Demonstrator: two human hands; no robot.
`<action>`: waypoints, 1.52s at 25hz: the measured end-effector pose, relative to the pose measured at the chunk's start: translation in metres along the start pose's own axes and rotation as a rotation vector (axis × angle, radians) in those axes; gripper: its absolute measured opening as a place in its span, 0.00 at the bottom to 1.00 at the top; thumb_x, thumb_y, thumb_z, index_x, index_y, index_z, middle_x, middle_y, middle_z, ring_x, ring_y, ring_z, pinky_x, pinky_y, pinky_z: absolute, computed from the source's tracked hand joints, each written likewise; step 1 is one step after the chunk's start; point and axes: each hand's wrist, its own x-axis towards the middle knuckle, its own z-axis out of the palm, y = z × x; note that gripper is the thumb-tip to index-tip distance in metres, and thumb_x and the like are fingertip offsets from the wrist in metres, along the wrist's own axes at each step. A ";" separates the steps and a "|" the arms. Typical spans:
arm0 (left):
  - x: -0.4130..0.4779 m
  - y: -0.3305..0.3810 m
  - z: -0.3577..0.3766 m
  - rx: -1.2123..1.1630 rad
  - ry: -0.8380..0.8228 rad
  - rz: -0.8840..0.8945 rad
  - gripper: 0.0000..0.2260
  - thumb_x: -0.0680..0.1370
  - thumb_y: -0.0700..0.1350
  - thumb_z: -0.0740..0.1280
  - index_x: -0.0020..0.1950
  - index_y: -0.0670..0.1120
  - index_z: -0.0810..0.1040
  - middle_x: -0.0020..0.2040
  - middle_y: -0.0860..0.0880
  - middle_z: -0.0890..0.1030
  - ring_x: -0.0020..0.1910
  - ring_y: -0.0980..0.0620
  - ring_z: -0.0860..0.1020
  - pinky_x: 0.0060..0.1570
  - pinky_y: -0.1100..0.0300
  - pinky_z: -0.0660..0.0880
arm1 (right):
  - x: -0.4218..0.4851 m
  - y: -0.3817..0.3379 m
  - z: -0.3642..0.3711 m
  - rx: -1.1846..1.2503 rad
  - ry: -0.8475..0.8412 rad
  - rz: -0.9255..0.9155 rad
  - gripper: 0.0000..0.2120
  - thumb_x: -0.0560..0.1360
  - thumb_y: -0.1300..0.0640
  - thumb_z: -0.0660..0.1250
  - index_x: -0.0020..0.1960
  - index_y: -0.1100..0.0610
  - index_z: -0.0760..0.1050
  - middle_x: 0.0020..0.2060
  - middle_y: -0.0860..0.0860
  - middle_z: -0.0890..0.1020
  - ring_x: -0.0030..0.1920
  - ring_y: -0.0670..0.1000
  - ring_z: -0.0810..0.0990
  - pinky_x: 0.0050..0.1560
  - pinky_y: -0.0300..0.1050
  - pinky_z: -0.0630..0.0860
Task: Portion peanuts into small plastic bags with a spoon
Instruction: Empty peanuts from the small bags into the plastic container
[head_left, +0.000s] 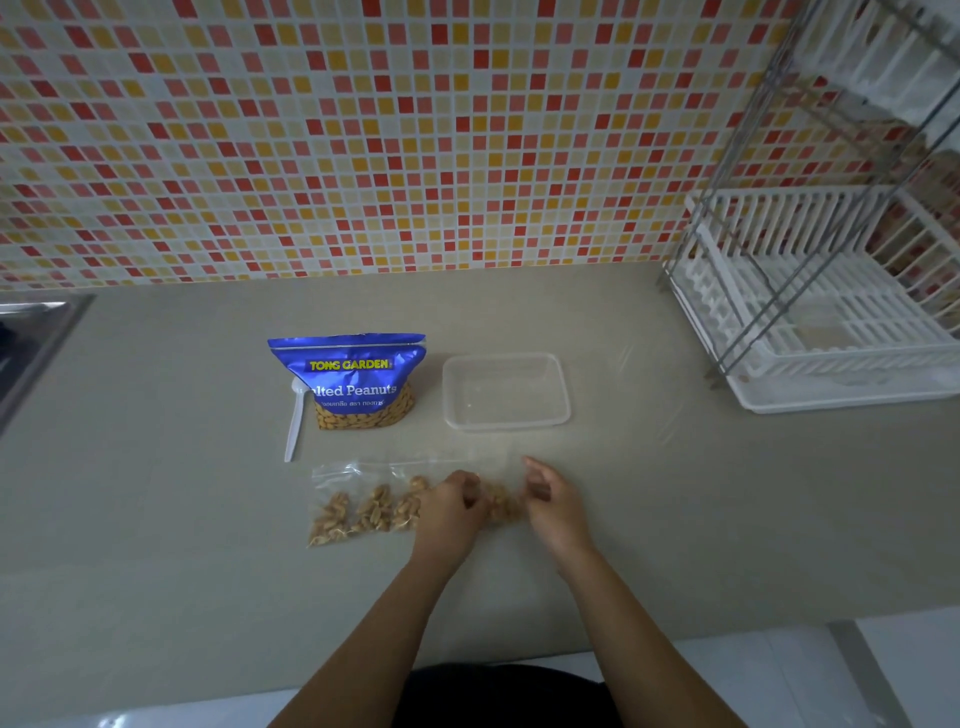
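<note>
Setting: kitchen table (156, 519) of pale beige, set against a wall of red, orange and cream mosaic tiles.
Left hand (452, 506): fingers curled onto the left edge of a small plastic bag (501, 503); the grip is blurred.
Right hand (550, 499): fingers bent inward onto the right edge of the same bag; the contact is also blurred.
Small plastic bag: held low over the table between the two hands, with a clump of peanuts inside. Whether its top is sealed cannot be told.
Filled bags (363, 512): a row of clear bags with peanuts lying flat just left of the left hand. About three clumps show, and the nearest one touches that hand.
Peanut pouch (353, 384): blue, upright, beyond the left hand. Peanuts are visible through its window.
Spoon (295, 426): white plastic, lying on the table against the pouch's left side, well apart from both hands.
Container (506, 392): clear rectangular tub, nothing seen in it, beyond the right hand.
Dish rack (831, 332): white, far to the right of the right hand.
Progress: judged well under way, with several portions lying done and one more in hand, probably being closed.
Remaining: the pouch looks far from spent, so more scooping likely follows.
</note>
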 end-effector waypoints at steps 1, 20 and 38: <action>0.002 0.001 0.003 0.127 0.011 0.045 0.09 0.75 0.41 0.66 0.51 0.37 0.77 0.42 0.42 0.83 0.42 0.44 0.80 0.43 0.55 0.73 | -0.001 0.001 0.002 -0.041 0.015 -0.007 0.20 0.71 0.69 0.63 0.63 0.59 0.73 0.50 0.57 0.81 0.49 0.54 0.79 0.52 0.34 0.74; 0.085 0.014 -0.030 0.041 -0.020 -0.114 0.11 0.77 0.43 0.61 0.56 0.37 0.72 0.51 0.37 0.81 0.55 0.39 0.77 0.51 0.54 0.70 | 0.061 -0.051 -0.025 -0.367 0.219 -0.071 0.28 0.75 0.58 0.66 0.69 0.68 0.61 0.66 0.65 0.71 0.66 0.61 0.70 0.66 0.47 0.63; 0.045 0.049 -0.031 -0.236 0.169 -0.142 0.17 0.76 0.40 0.64 0.64 0.41 0.74 0.38 0.45 0.82 0.39 0.55 0.78 0.41 0.68 0.70 | 0.040 -0.053 -0.085 0.236 0.141 -0.152 0.13 0.70 0.64 0.71 0.50 0.54 0.71 0.50 0.55 0.80 0.49 0.49 0.78 0.42 0.27 0.72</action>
